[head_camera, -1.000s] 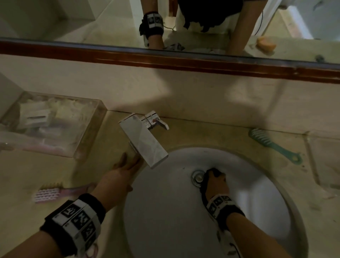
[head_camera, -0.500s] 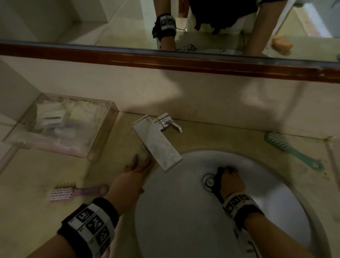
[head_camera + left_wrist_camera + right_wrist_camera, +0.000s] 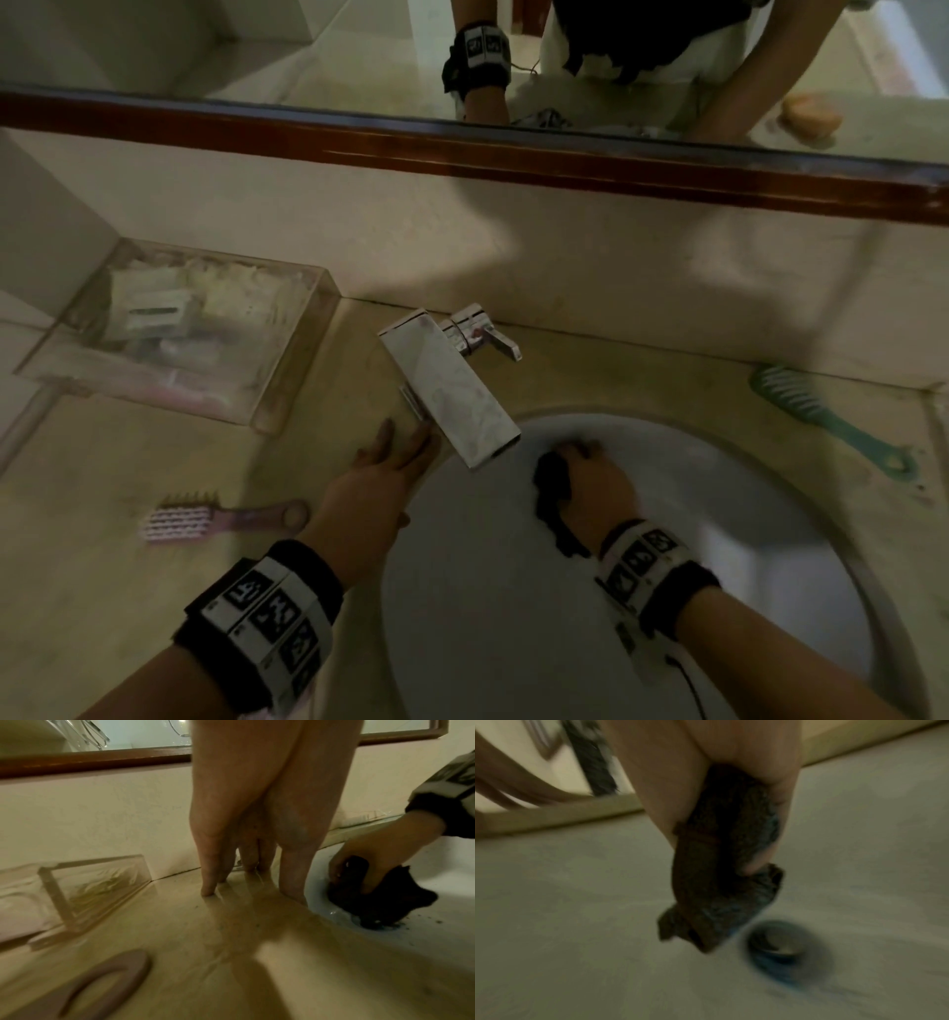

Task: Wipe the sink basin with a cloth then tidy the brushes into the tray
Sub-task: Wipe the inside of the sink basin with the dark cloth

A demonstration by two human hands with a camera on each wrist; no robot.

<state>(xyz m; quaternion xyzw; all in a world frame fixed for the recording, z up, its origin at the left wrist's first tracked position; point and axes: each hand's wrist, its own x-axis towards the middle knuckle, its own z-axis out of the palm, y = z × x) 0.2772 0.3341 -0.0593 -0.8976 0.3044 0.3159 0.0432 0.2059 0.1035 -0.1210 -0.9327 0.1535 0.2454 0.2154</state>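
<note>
The dark crumpled cloth is lying against the white oval sink basin, beside the drain; your right hand is clutching it with curled fingers. Your left hand is resting flat, fingers straight, on the beige countertop.

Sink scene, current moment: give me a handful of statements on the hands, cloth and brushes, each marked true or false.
1. The right hand grips a dark cloth inside the sink basin. True.
2. The left hand holds the pink brush. False: its straight fingers press the countertop beside the faucet; the brush lies apart on the counter.
3. The green brush is in the clear tray. False: it lies on the counter, right of the basin.
4. The tray sits left of the faucet. True.
</note>
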